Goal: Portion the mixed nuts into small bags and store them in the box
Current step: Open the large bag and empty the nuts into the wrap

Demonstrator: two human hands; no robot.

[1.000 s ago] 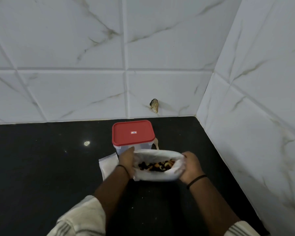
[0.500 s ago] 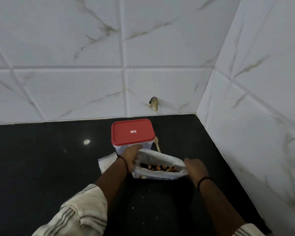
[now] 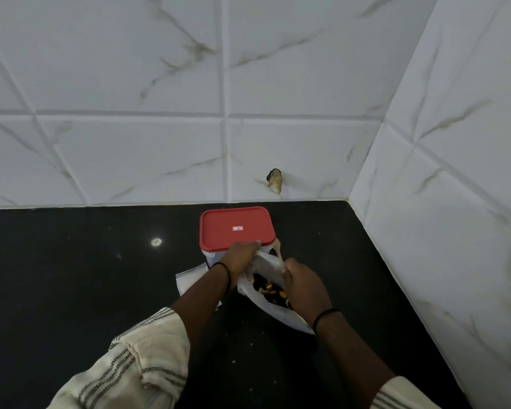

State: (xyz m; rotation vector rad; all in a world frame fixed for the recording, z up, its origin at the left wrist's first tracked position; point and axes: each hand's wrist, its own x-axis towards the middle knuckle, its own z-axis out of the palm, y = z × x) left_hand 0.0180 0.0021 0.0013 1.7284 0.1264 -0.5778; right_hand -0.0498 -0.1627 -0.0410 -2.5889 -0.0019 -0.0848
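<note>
Overall, a black counter (image 3: 71,290) fills the lower frame under white tiled walls. Center frame stands the box (image 3: 236,228), its red lid still on. Just below it, both hands hold the nut bag (image 3: 273,268) open: the left hand (image 3: 239,258) grips its upper edge, the right hand (image 3: 304,287) pinches the other side. Nuts (image 3: 269,289) show inside. Flat small bags (image 3: 189,280) lie lower left of the box, seemingly unfilled, so portioning looks barely begun.
</note>
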